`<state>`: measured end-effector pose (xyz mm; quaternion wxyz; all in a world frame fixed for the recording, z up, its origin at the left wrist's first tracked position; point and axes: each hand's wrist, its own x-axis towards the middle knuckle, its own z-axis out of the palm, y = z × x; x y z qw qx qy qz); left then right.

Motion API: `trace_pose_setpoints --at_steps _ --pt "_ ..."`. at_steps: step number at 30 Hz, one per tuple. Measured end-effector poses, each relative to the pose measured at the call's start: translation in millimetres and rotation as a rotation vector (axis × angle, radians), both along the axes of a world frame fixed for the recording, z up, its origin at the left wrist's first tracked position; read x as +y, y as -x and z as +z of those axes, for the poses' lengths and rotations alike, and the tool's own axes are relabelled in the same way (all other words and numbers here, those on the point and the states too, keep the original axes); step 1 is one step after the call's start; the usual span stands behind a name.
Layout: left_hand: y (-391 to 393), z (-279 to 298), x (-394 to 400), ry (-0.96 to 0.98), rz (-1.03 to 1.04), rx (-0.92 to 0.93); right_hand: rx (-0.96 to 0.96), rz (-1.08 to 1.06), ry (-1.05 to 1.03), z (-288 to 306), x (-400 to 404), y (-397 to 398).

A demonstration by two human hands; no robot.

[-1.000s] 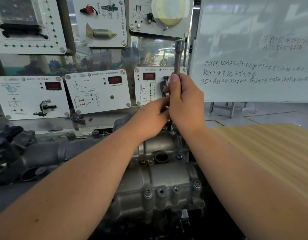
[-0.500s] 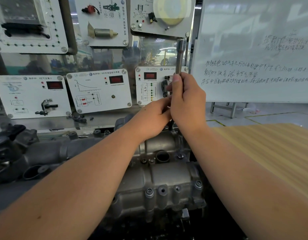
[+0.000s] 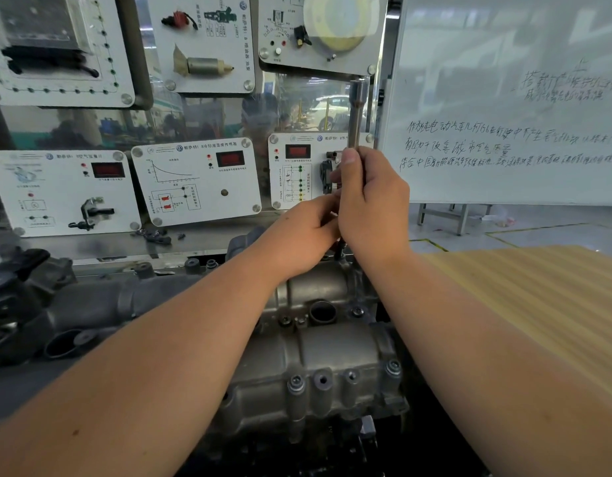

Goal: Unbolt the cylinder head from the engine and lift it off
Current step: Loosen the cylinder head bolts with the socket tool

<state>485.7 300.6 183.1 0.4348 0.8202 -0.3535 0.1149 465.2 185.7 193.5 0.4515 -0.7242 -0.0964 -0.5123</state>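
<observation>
Little has shifted since the earlier frames: both hands stay at the far end of the engine, on the upright steel tool. Right hand (image 3: 371,204) is wrapped round the socket wrench (image 3: 356,115), a slim round shaft with a thicker socket end at its top, thumb lying along it. Left hand (image 3: 303,235) curls round the shaft lower down, touching the right. Cast grey cylinder head (image 3: 318,366), rough and lumpy with hex bolts (image 3: 296,383) along its near edge and a round bore on top, lies below the forearms. Ribbed tan tabletop (image 3: 538,304) lies right. White sensor panels (image 3: 194,180) and a whiteboard (image 3: 504,98) close off the back.
</observation>
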Motion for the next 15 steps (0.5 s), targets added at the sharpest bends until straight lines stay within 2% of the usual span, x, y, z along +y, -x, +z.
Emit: trace_pose_setpoints --at_steps 15 --pt "1.4 0.1 0.1 0.007 -0.015 -0.033 -0.001 0.012 0.006 -0.2 -0.3 -0.9"
